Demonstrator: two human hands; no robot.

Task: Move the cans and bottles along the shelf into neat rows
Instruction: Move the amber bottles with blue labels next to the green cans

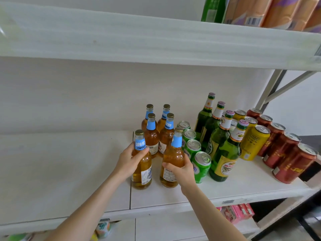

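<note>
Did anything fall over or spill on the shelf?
No. Nothing on the shelf is spilled or knocked over. The left hand grips the left front bottle and the right hand grips the right front bottle, which seems to lean a little, likely because it is being handled.

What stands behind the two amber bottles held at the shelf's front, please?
Four more amber bottles with blue neck labels, in two pairs, then the white back wall. Their lower parts are hidden by the held bottles.
</note>
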